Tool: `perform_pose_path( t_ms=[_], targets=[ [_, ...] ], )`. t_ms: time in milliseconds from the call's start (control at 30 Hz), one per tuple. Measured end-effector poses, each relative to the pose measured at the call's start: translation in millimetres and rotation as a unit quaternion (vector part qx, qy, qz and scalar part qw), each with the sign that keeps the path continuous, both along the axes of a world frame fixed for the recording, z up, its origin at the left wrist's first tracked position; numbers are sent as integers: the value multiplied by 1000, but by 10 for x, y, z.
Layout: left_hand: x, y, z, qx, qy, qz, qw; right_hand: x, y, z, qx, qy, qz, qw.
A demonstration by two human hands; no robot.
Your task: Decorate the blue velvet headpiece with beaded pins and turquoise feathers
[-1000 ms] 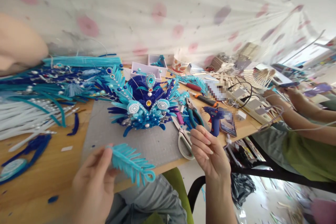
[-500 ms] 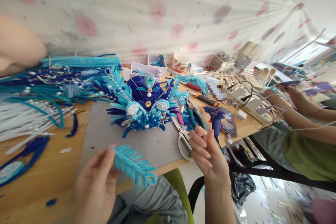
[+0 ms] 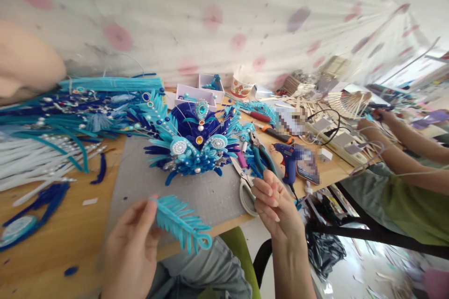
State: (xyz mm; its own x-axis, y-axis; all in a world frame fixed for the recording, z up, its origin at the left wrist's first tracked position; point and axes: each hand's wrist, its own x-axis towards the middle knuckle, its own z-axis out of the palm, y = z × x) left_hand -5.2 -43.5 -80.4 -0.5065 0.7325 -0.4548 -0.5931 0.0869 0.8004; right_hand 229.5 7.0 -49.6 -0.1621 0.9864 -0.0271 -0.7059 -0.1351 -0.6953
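Observation:
Between the thumb and fingers of my left hand point(image 3: 135, 238) is a turquoise feather-shaped piece point(image 3: 182, 222) of fuzzy stems, its looped tip pointing right. Palm up, my right hand point(image 3: 275, 205) has its fingers curled and its thumb pressed against them; nothing shows in it. Just behind that hand lie white-handled scissors point(image 3: 247, 194) and teal-handled pliers point(image 3: 259, 154). A blue headdress point(image 3: 198, 145) of fuzzy stems, with pearls and jewelled ornaments, stands upright on the grey mat point(image 3: 136, 187) beyond both hands.
A blue glue gun point(image 3: 289, 161) stands beside a phone point(image 3: 308, 168) at right. Bundled blue stems point(image 3: 108, 84) and white stems point(image 3: 42, 149) cover the left side. Small boxes point(image 3: 194, 96) and a paper cup point(image 3: 242, 86) are at the back. A co-worker's arms point(image 3: 396, 154) reach in at far right.
My right thumb has come down onto the curled fingers, from standing apart. My left hand still holds the feather-shaped piece, slightly lower and to the right. The view has shifted slightly.

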Motion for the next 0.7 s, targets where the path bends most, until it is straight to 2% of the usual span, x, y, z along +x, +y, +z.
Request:
perform_pose_path(
  t_ms=[233,400,500,600,700],
  targets=[
    [-23,21,23,-21,-17,-1,1000,0,-22,-31,29,-12,10,999],
    [-79,23,-61,-17,-9,-20,1000,-6,-41,-24,60,1,11,998],
    [-77,19,-64,-16,-19,-22,999,-6,-60,-7,58,-11,-3,998],
    [-52,37,-7,-30,-38,-29,998,78,-127,73,83,-112,-65,988],
    [-42,68,25,-41,-47,-23,998,359,-249,225,90,-263,-207,938]
  ],
)
